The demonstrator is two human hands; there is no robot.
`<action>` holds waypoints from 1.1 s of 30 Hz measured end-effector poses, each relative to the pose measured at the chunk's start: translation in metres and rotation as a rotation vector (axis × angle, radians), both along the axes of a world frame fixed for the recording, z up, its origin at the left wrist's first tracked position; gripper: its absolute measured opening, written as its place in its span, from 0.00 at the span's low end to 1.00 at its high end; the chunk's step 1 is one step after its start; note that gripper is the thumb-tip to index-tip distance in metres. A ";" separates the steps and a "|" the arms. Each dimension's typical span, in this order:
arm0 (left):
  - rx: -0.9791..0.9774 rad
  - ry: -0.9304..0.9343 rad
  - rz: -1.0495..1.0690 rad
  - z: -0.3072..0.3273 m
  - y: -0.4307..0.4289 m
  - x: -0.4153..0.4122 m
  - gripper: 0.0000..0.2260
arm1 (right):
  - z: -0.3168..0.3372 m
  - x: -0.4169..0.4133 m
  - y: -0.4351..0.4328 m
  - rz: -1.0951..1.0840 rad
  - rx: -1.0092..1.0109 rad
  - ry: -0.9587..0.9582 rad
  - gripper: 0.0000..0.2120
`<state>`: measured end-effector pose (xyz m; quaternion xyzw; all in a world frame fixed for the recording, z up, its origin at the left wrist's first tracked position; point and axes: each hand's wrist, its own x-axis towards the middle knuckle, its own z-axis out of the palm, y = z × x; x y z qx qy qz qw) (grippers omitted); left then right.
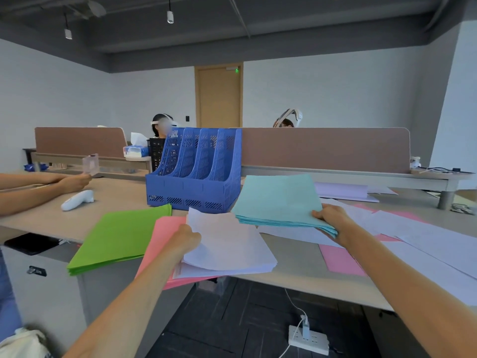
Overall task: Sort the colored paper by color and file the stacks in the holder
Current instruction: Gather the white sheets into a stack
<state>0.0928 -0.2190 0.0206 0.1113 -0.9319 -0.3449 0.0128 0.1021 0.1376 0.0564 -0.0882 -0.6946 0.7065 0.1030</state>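
A blue file holder (196, 174) with several empty slots stands at the middle of the desk. My right hand (333, 218) grips a teal paper stack (278, 200), raised just right of the holder. My left hand (187, 240) grips the left edge of a lavender stack (227, 244), whose top sheet curls up. That stack lies on a pink stack (160, 239). A green stack (121, 236) lies further left, hanging over the desk edge.
Loose lavender (426, 239) and pink sheets (340, 262) cover the desk's right side. A white controller (77, 200) lies at the left, near another person's hands (74, 182). A power strip (308, 339) sits on the floor below.
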 end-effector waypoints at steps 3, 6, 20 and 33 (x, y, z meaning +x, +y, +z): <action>-0.103 -0.006 0.005 0.002 -0.005 0.008 0.31 | -0.003 -0.006 -0.019 0.040 0.025 -0.009 0.10; -0.271 0.037 0.026 0.005 -0.017 0.008 0.25 | -0.009 -0.010 -0.041 0.100 0.031 -0.016 0.11; -0.227 0.125 -0.143 -0.013 -0.035 0.003 0.10 | -0.051 -0.029 -0.079 0.198 0.199 -0.178 0.12; -0.524 0.406 -0.124 0.012 0.012 0.002 0.11 | -0.036 -0.020 -0.059 0.039 0.819 -0.118 0.11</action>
